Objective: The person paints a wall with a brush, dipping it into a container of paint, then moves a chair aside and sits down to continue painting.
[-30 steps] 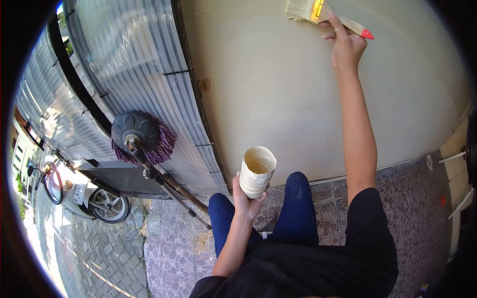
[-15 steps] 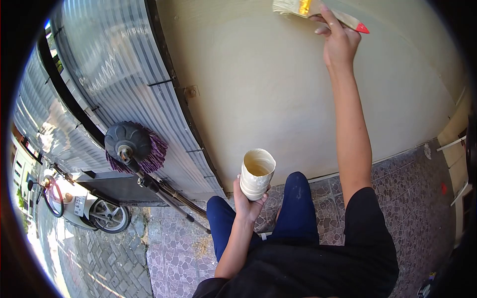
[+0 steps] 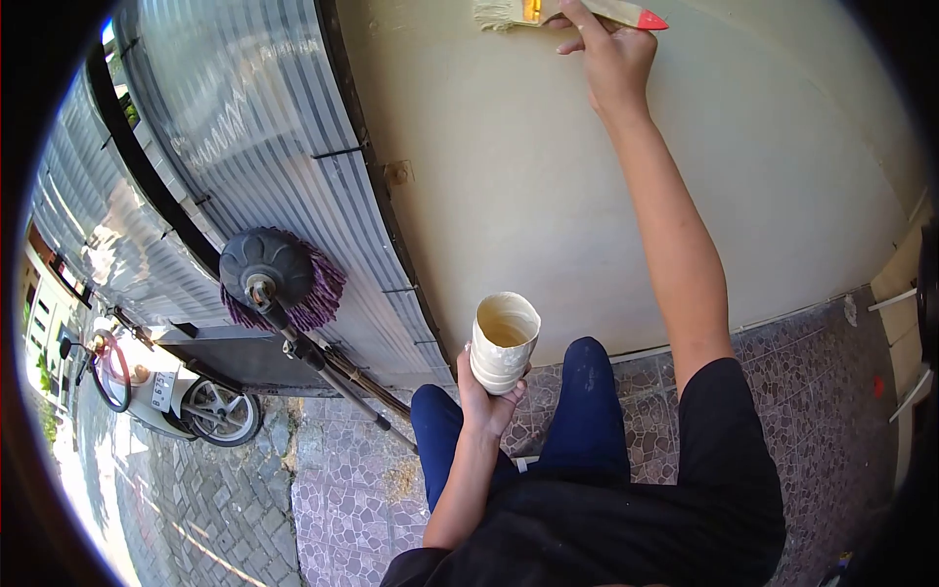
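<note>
My right hand [image 3: 618, 61] is closed around the handle of a paintbrush [image 3: 631, 14], high up against the cream wall [image 3: 528, 157]. The brush has pale, paint-coated bristles, a yellow band and a red handle tip; its bristles point left and seem to touch the wall. Low in front of my body, my left hand [image 3: 486, 399] grips a cream, paint-smeared container [image 3: 502, 357] that looks like a cut-off plastic bottle. It is held upright, its open mouth facing me, with pale paint coating the inside.
A mop [image 3: 269, 269] with purple strands leans head-up by the corrugated panel [image 3: 249, 108] on the left. Beyond it a scooter [image 3: 186, 401] stands on the paving. Patterned tiles [image 3: 342, 489] cover the floor around my knees [image 3: 587, 391].
My right hand has carried the paintbrush left along the wall. The container stays in my left hand at nearly the same place. The view has turned slightly, shifting the surroundings rightward.
</note>
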Available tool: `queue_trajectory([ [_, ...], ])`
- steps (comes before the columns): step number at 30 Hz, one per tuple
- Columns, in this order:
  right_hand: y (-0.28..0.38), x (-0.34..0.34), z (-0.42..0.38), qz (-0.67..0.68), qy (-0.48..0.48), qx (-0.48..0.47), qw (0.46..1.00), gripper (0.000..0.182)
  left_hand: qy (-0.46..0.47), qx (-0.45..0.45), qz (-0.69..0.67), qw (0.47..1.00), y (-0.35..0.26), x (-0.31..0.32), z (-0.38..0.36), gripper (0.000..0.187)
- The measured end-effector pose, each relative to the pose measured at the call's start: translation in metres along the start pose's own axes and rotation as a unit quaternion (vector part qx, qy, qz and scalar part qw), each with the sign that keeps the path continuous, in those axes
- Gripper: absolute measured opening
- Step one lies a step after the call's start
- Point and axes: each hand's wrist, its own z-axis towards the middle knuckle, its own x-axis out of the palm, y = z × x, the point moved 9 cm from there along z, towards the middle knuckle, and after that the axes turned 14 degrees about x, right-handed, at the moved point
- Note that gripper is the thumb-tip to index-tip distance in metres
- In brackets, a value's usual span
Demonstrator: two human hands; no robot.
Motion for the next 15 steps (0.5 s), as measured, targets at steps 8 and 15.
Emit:
queue_trajectory([
  [8, 0.028, -0.152, 0.006, -0.034, -0.127, 0.013, 0.991, 0.020, 0.000, -0.023, -0.001, 1.000, 0.022, 0.004, 0.006, 0.058],
  [15, 0.075, -0.245, -0.006, -0.076, -0.248, -0.022, 0.966, 0.021, 0.005, -0.053, 0.009, 0.999, 0.045, 0.019, 0.003, 0.059],
])
